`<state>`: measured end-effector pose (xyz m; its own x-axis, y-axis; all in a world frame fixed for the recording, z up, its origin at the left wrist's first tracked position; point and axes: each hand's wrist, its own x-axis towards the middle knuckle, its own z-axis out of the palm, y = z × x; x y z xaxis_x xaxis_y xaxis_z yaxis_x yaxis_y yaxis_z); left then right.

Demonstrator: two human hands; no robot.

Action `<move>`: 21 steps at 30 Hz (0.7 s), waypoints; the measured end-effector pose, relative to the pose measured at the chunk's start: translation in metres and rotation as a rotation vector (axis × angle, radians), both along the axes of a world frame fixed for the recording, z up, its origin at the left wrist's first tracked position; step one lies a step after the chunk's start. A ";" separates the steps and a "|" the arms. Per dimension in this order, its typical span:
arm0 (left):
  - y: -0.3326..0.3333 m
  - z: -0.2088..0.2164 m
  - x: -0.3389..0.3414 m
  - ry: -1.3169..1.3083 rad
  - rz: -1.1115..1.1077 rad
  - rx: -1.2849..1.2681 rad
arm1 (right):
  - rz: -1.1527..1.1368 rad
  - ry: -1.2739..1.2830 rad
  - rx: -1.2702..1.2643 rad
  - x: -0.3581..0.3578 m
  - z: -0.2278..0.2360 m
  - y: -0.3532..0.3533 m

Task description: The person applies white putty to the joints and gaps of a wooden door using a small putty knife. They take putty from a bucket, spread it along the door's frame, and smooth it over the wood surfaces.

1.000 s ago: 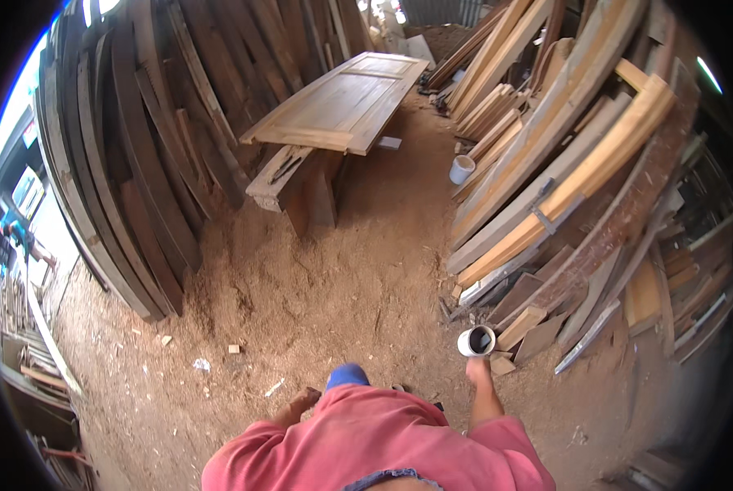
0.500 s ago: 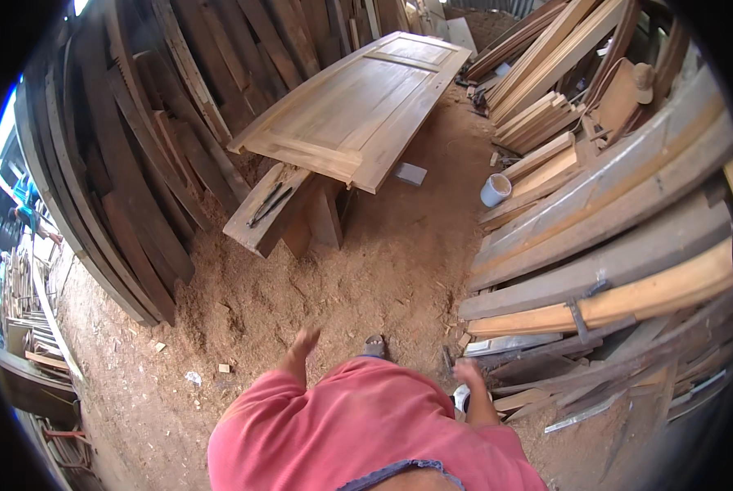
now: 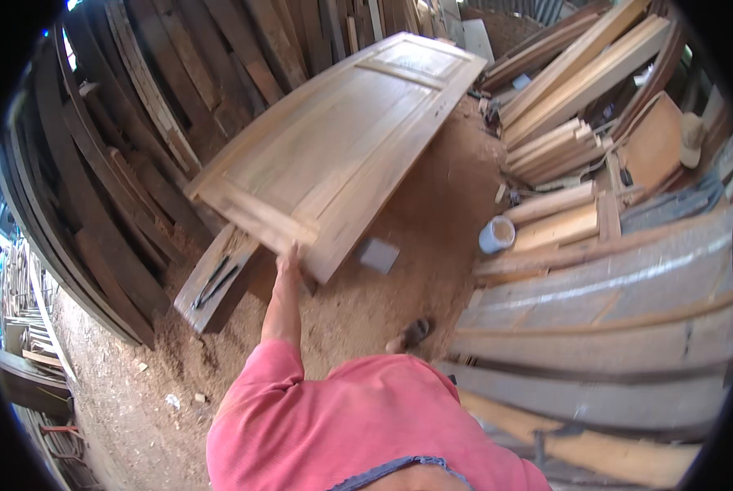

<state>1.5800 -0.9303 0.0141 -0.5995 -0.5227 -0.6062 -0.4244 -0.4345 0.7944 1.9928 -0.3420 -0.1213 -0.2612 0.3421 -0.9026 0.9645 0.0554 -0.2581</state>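
A pale wooden panelled door (image 3: 333, 155) lies flat, raised off the ground, its near end towards me. My left arm is stretched forward, and my left hand (image 3: 289, 258) is at the door's near edge, seemingly touching it; its fingers are too blurred to tell whether they grip. Just left of it, a wooden beam (image 3: 219, 282) juts out from beneath the door. Two dark, slender tools (image 3: 216, 284) rest on that beam. My right hand is out of sight.
Tall dark planks (image 3: 72, 196) lean along the left. To the right lie stacked boards (image 3: 595, 286), and a white bucket (image 3: 497, 235) stands beside them. A flat grey block (image 3: 378, 255) sits on the sawdust-covered floor (image 3: 333, 327) near the door. My sandalled foot (image 3: 415, 331) is ahead.
I have come closer to the door. My left hand has gone forward from beside my body to the door's near edge. My right hand has dropped out of view.
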 end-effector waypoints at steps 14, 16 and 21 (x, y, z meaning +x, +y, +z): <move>0.001 0.009 0.020 -0.393 -0.072 -0.069 | 0.080 0.942 -0.078 -0.661 0.144 0.132; 0.028 0.035 0.002 -0.504 -0.163 -0.190 | 0.194 0.948 -0.009 -0.691 0.149 0.141; 0.093 0.158 -0.130 -0.931 -0.171 -0.693 | 0.357 0.619 0.051 -0.711 0.083 0.176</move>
